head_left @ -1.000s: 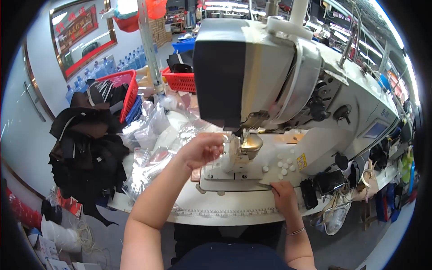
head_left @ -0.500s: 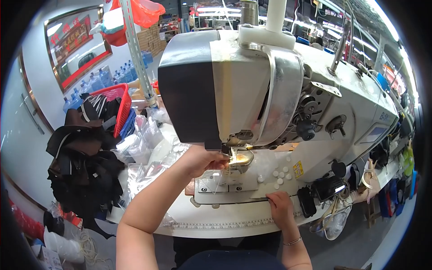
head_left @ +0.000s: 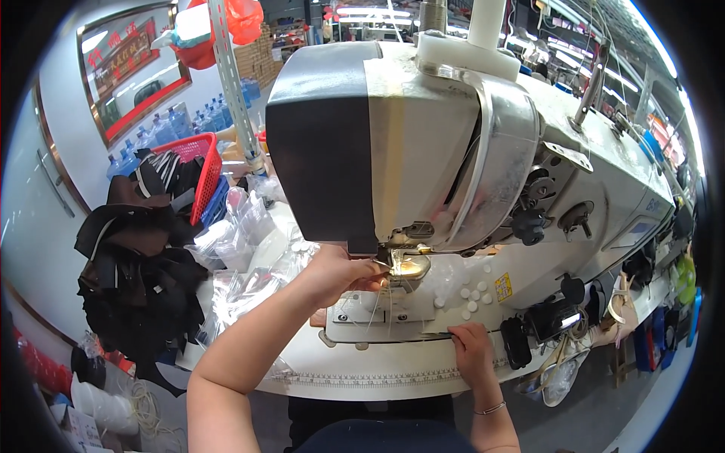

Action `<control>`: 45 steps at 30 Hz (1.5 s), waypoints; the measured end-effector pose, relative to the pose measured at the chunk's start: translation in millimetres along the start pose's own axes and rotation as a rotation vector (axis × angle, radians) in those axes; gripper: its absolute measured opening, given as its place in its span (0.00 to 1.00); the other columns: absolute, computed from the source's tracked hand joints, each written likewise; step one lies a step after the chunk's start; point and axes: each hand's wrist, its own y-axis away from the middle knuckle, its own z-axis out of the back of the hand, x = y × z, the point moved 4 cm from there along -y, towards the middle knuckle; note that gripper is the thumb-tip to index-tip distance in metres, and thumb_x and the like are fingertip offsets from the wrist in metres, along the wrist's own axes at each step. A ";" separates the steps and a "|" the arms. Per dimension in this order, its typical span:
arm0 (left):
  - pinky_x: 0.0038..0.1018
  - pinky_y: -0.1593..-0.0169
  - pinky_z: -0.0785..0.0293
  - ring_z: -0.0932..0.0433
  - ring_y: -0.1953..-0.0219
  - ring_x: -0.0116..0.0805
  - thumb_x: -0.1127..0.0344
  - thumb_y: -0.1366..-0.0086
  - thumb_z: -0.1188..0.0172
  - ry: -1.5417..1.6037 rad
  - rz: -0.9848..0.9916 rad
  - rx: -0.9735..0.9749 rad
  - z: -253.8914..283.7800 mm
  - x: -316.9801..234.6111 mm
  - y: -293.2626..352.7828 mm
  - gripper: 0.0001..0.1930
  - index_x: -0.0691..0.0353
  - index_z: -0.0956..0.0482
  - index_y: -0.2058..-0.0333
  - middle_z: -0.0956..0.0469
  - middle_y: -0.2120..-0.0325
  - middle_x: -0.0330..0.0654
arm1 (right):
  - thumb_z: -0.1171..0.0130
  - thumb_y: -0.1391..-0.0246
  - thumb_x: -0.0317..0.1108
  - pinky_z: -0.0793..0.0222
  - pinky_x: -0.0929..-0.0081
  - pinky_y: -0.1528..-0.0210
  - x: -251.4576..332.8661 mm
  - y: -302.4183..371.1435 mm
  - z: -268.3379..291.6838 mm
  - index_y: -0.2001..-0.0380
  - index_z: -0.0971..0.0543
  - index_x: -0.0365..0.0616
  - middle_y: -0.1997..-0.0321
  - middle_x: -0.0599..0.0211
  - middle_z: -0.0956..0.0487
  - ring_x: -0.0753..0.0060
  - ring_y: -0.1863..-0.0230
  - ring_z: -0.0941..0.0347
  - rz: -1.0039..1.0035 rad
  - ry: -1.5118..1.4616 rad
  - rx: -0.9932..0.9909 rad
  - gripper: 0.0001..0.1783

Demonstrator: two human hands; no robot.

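A large white and dark grey industrial sewing machine [head_left: 325, 143] stands before me. Beneath its head, beside the lit, rounded metal part [head_left: 411, 268], my left hand [head_left: 340, 275] is closed in a pinch at the needle area. Fine pale thread [head_left: 370, 321] hangs down by its fingers, over the metal bed plate [head_left: 355, 311]. The needle itself is too small to make out. My right hand [head_left: 473, 351] rests at the front edge of the bed, fingers curled. A thin, dark, pointed piece [head_left: 436, 333] extends left from its fingertips; its kind is unclear.
White round discs [head_left: 473, 295] lie right of the needle area. Clear plastic bags [head_left: 242, 291] cover the table's left side. Further left are a heap of black pieces [head_left: 143, 279] and a red basket [head_left: 205, 177]. A black box-shaped device [head_left: 553, 321] sits at right.
The view has shifted slightly, so the machine head appears larger and further right. My left hand stays at the needle area, its fingers a little changed. My right hand keeps its place.
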 end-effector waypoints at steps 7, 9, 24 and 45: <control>0.22 0.62 0.25 0.23 0.66 0.35 0.77 0.42 0.47 -0.055 -0.045 0.018 5.8 1.9 -9.5 0.08 0.75 0.27 0.64 0.25 0.68 0.49 | 0.45 0.59 0.20 0.35 0.67 0.60 1.3 -1.7 -0.5 0.69 0.23 0.41 0.69 0.61 0.27 0.57 0.63 0.32 0.011 -0.013 -0.002 0.10; 0.22 0.62 0.25 0.23 0.66 0.35 0.77 0.43 0.45 -0.151 -0.064 0.056 0.9 -9.0 -7.8 0.09 0.73 0.26 0.63 0.24 0.68 0.48 | 0.45 0.59 0.20 0.35 0.67 0.60 -0.4 -0.1 -0.8 0.69 0.23 0.40 0.69 0.61 0.27 0.57 0.63 0.32 0.006 -0.008 0.000 0.10; 0.23 0.62 0.24 0.22 0.67 0.33 0.79 0.43 0.47 -0.286 -0.038 0.145 1.0 -18.3 -6.9 0.09 0.71 0.25 0.63 0.23 0.69 0.48 | 0.45 0.58 0.21 0.35 0.68 0.61 3.6 -2.3 1.4 0.69 0.23 0.40 0.69 0.61 0.27 0.58 0.64 0.32 0.006 -0.032 0.012 0.09; 0.23 0.70 0.22 0.22 0.73 0.32 0.78 0.44 0.49 0.129 0.022 -0.023 2.3 12.4 -10.6 0.07 0.72 0.30 0.64 0.25 0.71 0.48 | 0.46 0.57 0.20 0.35 0.69 0.60 3.6 -0.1 0.3 0.69 0.24 0.40 0.68 0.61 0.27 0.58 0.63 0.32 -0.032 -0.036 0.014 0.08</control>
